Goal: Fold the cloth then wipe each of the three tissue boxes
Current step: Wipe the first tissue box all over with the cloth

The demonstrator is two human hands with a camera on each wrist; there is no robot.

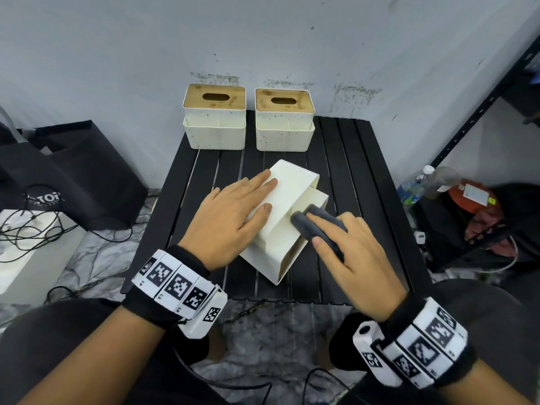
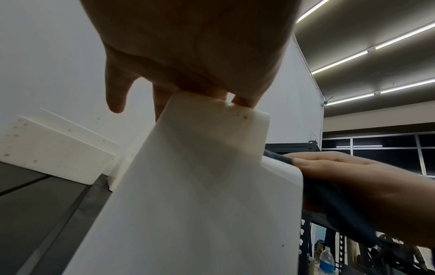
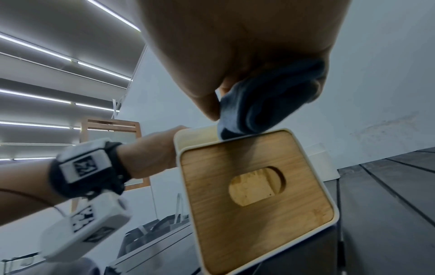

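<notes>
On the black table [image 1: 344, 159], right-hand fingers [image 1: 355, 229] press cloth [image 1: 314, 222] onto box [image 1: 289, 182].

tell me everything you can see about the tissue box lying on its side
The tipped tissue box is cream plastic with a stepped side and a wooden lid with an oval slot, seen from the right wrist. It lies on its side, at an angle, on the black slatted table, lid facing the person. The left hand presses flat on its upper face. The right hand holds a folded dark grey cloth against its side.
</notes>
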